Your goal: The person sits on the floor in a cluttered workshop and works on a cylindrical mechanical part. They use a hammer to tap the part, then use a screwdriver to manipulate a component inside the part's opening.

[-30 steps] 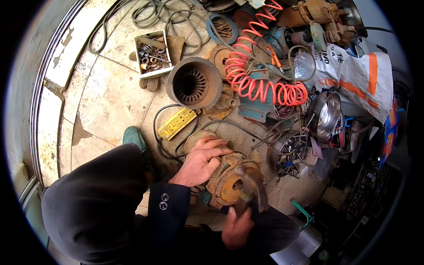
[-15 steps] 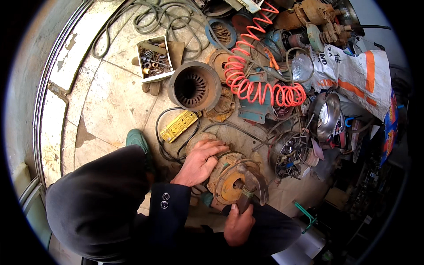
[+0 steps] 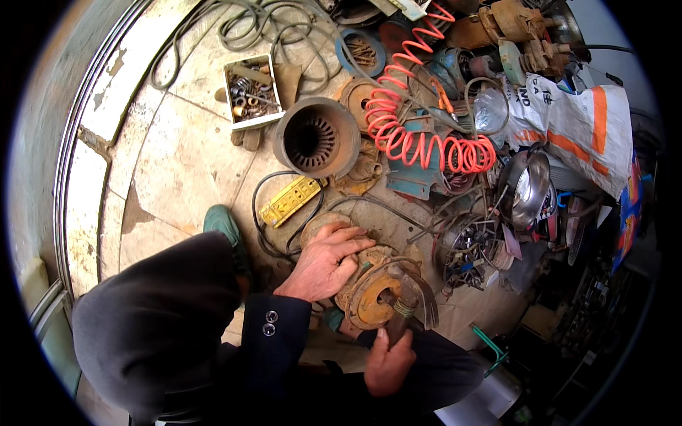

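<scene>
A rusty, round machine part [image 3: 375, 304] with a flanged end and a hole in its middle lies on its side between my legs. My left hand [image 3: 325, 261] is on top of it, its fingers bent over the rusty body and gripping it. In my right hand [image 3: 389, 366] is the handle of a hammer [image 3: 406, 302], with cord wound round it below the dark iron head. That head is close against the flange, beside the hole; whether they touch I cannot tell. Part of the body is hidden under my left hand.
A yellow power strip [image 3: 291, 201] with a black cable is just ahead. Beyond it stand a hollow slotted motor housing [image 3: 339, 142] and a white box [image 3: 275, 113] of small parts. A red coiled hose [image 3: 398, 135], bowl of tools [image 3: 472, 248] and white sack [image 3: 582, 135] crowd the right.
The rusty part has turned slightly under my left hand. My right hand still holds the hammer at the flange, with only a small shift.
</scene>
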`<act>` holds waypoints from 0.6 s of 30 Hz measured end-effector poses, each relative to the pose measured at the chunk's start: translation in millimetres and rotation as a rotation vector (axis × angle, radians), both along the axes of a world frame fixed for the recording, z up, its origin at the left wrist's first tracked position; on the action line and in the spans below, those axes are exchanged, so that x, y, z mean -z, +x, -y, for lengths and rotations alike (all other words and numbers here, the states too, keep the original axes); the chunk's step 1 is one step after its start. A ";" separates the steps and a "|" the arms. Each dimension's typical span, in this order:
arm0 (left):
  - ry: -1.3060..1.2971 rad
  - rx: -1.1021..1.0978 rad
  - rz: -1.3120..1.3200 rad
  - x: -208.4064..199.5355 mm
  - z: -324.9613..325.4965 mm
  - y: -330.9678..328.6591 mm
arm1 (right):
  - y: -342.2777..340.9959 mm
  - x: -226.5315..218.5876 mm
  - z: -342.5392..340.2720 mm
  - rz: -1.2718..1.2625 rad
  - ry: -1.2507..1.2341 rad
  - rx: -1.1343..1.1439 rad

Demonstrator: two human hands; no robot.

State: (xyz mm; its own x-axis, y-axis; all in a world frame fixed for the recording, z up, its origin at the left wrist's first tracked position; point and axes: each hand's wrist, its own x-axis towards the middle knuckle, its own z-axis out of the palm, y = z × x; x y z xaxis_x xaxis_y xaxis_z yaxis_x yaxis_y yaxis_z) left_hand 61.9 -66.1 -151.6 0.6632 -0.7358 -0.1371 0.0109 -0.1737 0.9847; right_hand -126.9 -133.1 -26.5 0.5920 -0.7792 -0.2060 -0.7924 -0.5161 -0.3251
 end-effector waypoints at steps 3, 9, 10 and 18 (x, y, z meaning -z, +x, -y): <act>0.012 0.006 0.001 3.7 1.3 -1.3 | 8.5 -12.2 -4.6 0.146 0.038 0.108; 0.015 0.003 0.009 1.1 2.5 -0.5 | 8.9 -8.4 -8.4 0.012 0.012 0.230; 0.017 0.005 0.005 0.5 1.7 -1.9 | 16.3 -18.7 -3.1 -0.057 0.093 0.222; -0.007 -0.015 0.021 0.6 0.0 -1.0 | 28.6 -14.2 -11.5 0.165 0.062 0.113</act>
State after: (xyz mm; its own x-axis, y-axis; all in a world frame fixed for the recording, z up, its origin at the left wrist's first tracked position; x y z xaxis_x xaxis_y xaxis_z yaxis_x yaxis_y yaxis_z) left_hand 60.9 -66.1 -152.2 0.6770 -0.7264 -0.1183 -0.0068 -0.1668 0.9860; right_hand -98.3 -121.6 -12.3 0.5316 -0.8311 -0.1633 -0.7774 -0.4022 -0.4836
